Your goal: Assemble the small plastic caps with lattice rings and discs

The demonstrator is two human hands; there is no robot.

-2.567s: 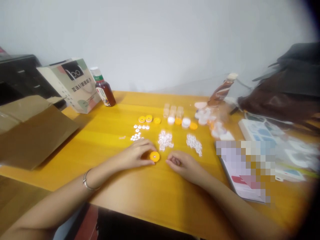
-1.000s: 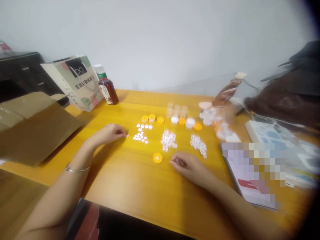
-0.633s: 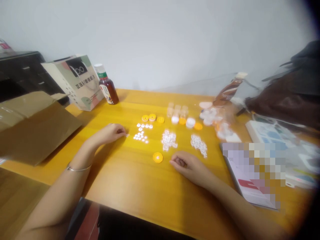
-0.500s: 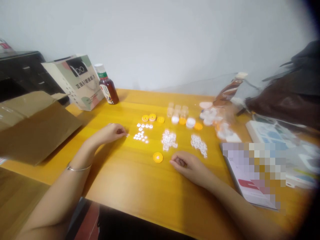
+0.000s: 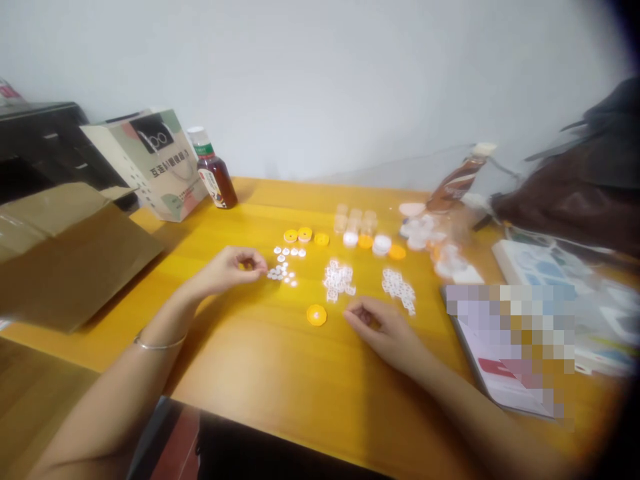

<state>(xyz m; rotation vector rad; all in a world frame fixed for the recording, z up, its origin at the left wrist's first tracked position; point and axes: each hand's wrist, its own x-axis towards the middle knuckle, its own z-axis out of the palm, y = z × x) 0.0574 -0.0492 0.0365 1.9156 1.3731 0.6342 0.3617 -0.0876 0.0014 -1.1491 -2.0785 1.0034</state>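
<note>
My left hand (image 5: 233,270) is over the table with thumb and forefinger pinched together, right at the edge of a cluster of small white discs (image 5: 276,273). What lies between those fingertips is too small to make out. On the table, my right hand (image 5: 383,327) rests loosely curled, thumb and forefinger close together, with nothing visible in it. Just left of it lies a yellow scalloped cap (image 5: 317,315) with a white centre. Beyond are a pile of white wheel-like pieces (image 5: 339,280) and another pile of white pieces (image 5: 399,290).
Yellow round caps (image 5: 305,235), white and orange lids (image 5: 381,245) and clear cups (image 5: 355,220) stand in rows farther back. A cardboard box (image 5: 75,253), paper bag (image 5: 160,167) and dark drink bottle (image 5: 217,177) are left. At right are a tablet-like device (image 5: 480,340) and a tilted bottle (image 5: 457,180).
My left hand has moved a little to the right, its fingertips now reaching the white discs. My right hand has loosened slightly and shifted little.
</note>
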